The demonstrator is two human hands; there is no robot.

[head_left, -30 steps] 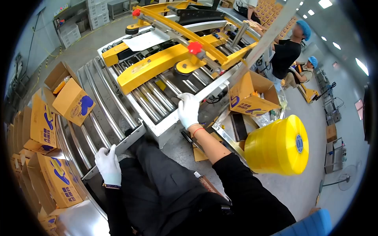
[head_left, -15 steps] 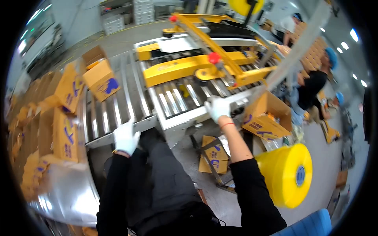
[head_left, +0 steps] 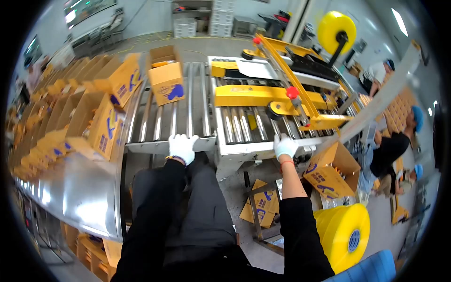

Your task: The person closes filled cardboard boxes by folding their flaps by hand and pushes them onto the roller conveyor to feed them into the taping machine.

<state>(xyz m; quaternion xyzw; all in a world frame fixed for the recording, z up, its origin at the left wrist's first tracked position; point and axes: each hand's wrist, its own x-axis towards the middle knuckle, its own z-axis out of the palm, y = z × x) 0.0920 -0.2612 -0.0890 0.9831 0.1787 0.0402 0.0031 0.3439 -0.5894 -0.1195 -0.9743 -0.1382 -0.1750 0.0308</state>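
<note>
My left hand [head_left: 183, 148], in a white glove, rests on the front rail of the roller conveyor [head_left: 157, 145], thumb apart from the fingers. My right hand [head_left: 285, 146], also gloved, lies on the white front edge of the carton sealing machine [head_left: 242, 148], fingers over the edge. No loose thing shows in either hand. An open-topped cardboard box [head_left: 164, 89] with orange contents stands on the rollers beyond my left hand. Above my right hand are the machine's yellow side guide [head_left: 249, 95] and a red knob [head_left: 292, 92].
Rows of open boxes [head_left: 91, 127] crowd the metal table [head_left: 89, 197] at left. An open carton [head_left: 331, 174] and a large yellow tape roll [head_left: 343, 235] sit at right, near a slanting post [head_left: 376, 110]. Flattened cardboard [head_left: 263, 204] lies low between. Co-workers [head_left: 394, 145] are at far right.
My view has turned left, so the machine and boxes appear farther right. Both hands keep about the same places on the rail and the machine edge. The box on the rollers stays put.
</note>
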